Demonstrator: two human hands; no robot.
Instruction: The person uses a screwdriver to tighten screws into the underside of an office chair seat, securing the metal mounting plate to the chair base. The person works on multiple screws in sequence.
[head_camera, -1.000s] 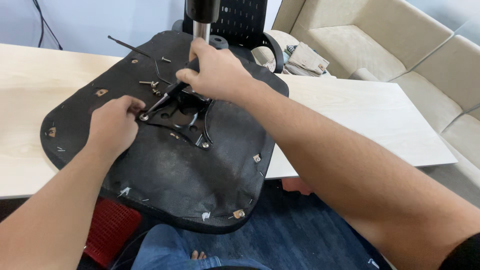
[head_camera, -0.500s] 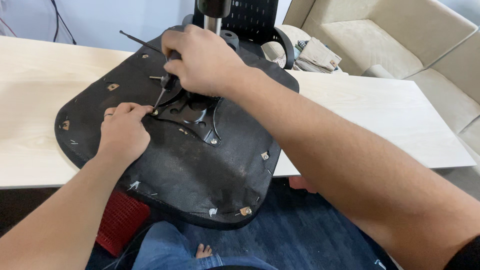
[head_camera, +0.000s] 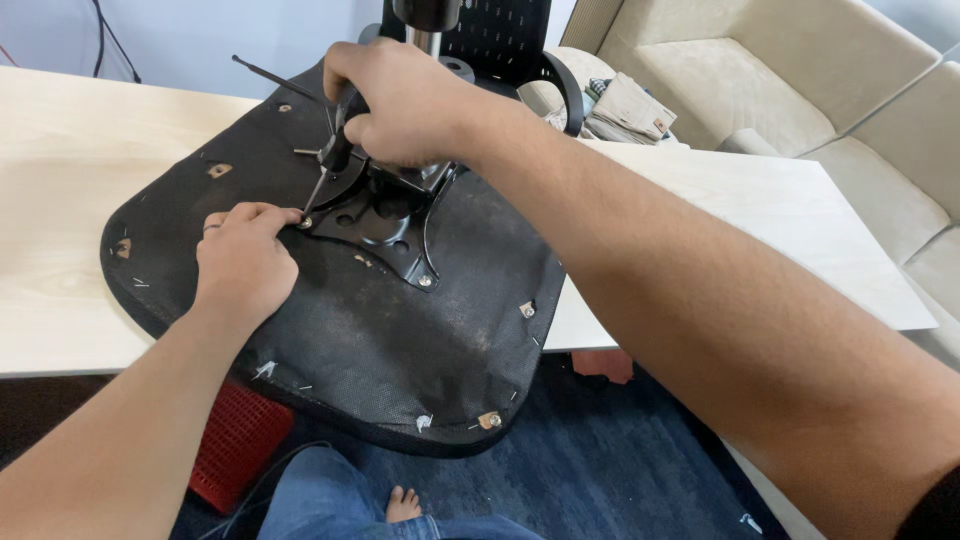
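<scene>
Both hands work the upturned seat (head_camera: 330, 330): right hand (head_camera: 400, 100) fingers clamped on a screwdriver (head_camera: 335, 160), left hand (head_camera: 243, 260) fingers pinched at the bracket (head_camera: 385, 225).

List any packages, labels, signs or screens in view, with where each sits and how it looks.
None can be made out: no package, label, sign or screen shows around the upturned black chair seat on the pale table, nor near the left hand or the right hand.

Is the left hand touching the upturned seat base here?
Touching. The head view shows the left hand resting flat on the black seat underside, fingertips at the corner of the metal mounting plate.
</scene>
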